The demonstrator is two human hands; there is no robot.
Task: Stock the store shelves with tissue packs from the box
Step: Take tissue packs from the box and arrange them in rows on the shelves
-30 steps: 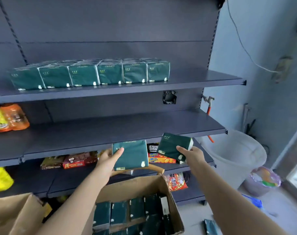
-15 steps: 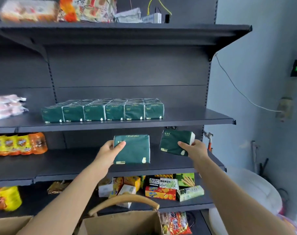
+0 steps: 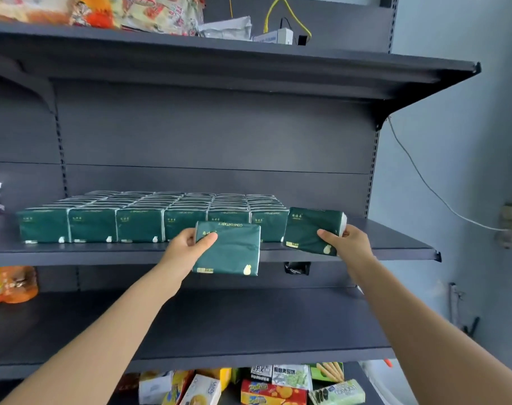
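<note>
at the far left, on the lower shelf (image 3: 248, 325), we see an orange snack bag (image 3: 9, 285). above it, the middle shelf (image 3: 380, 241) carries the stocked tissue packs (image 3: 137, 220). they are dark green soft bricks with small gold print and a pale pear mark near the bottom, standing on edge in six columns that run back to the rear panel, packed touching.

the left hand (image 3: 187, 244) holds the left tissue pack (image 3: 231, 249) out in front of that shelf's edge. the thumb lies across the upper left corner of its face and the fingers curl round behind its left side. this pack is upright, printed "comfortable" upside down along its top, and it hides part of the front row and the shelf lip.

below the shelf lip a small black bracket (image 3: 297, 268) hangs.

the right hand (image 3: 348, 244) grips the right tissue pack (image 3: 310, 229), thumb pressed on the face, fingers wrapped round its white right end. the pack tilts, just beside the last column of the row; we cannot tell whether it touches the shelf.

higher up, the top shelf (image 3: 278, 62) bears bright snack bags (image 3: 137, 13) and a yellow cable (image 3: 278, 10). at the bottom, snack boxes (image 3: 272, 390) crowd together. a white cable (image 3: 424, 185) runs down the blue wall at the right.
</note>
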